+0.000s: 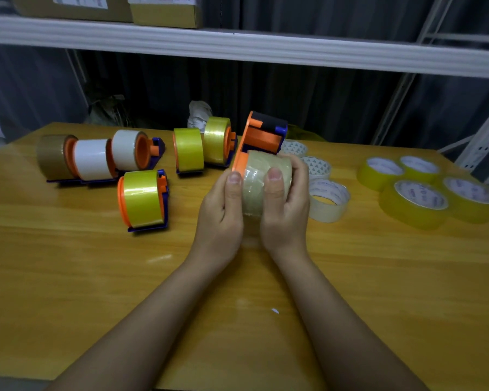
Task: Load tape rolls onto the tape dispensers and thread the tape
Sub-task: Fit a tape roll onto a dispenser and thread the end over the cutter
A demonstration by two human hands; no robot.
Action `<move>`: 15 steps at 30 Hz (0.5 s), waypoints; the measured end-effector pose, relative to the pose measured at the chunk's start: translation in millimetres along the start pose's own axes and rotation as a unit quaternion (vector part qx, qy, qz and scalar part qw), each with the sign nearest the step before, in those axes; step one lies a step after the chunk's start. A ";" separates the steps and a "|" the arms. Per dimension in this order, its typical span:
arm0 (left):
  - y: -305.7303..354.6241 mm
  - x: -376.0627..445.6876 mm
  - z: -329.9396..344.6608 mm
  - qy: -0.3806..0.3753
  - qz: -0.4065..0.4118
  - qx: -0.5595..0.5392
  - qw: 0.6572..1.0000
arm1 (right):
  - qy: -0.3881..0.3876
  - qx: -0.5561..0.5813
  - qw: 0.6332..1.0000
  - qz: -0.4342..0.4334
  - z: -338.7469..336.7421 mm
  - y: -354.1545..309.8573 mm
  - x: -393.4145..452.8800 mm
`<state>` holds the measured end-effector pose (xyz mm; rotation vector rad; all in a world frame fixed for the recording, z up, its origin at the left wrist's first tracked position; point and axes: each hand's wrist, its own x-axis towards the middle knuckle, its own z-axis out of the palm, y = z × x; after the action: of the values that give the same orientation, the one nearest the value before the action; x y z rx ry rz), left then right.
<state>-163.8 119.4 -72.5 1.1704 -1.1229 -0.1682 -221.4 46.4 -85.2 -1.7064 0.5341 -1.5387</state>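
A yellow wood-grain table (pixel 68 277) fills the foreground under soft, even light. Behind it hangs a dark grey pleated curtain (pixel 322 103). A white shelf board (pixel 237 46) crosses above, carrying cardboard boxes (pixel 164 12). White metal shelf uprights (pixel 480 142) stand at the right edge

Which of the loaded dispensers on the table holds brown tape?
The far-left dispenser, at the end of the row; the others there hold white or yellow rolls.

Both forearms were bare up to the frame edge, no sleeves visible. Left hand (pixel 223 210) & right hand (pixel 287 210) were bare too: no gloves, rings, watch or bands. Thumbnails were short, rounded, unpainted. Nothing else of the person showed.
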 end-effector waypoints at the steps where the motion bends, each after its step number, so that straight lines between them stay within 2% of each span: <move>1: -0.7 -0.2 -0.6 0.003 -0.006 -0.005 1.000 | -0.018 0.001 1.000 0.007 -1.4 1.8 1.4; 4: -5.9 4.0 -5.1 0.052 -0.074 -0.035 0.995 | -0.112 -0.011 0.992 0.061 -6.3 7.6 2.4; 6: -11.1 10.4 -10.6 0.101 -0.142 -0.084 0.981 | -0.147 -0.013 0.986 0.080 -8.6 12.2 1.4; 8: -16.1 18.4 -17.5 0.147 -0.215 -0.148 0.954 | -0.121 -0.048 0.989 0.065 -11.5 14.7 3.1; 12: -17.2 25.8 -26.9 0.159 -0.291 -0.210 0.920 | -0.005 -0.228 0.971 -0.071 -22.4 20.3 13.7; 13: -15.9 26.2 -28.3 0.155 -0.311 -0.216 0.913 | -0.003 -0.247 0.965 -0.093 -25.3 21.5 15.7; 15: -13.3 26.9 -30.6 0.149 -0.352 -0.227 0.896 | -0.049 -0.261 0.958 -0.103 -30.2 22.6 16.3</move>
<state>-121.7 116.2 -65.2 1.0795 -0.3148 -0.7439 -243.5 12.5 -92.4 -2.2888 0.7820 -1.5313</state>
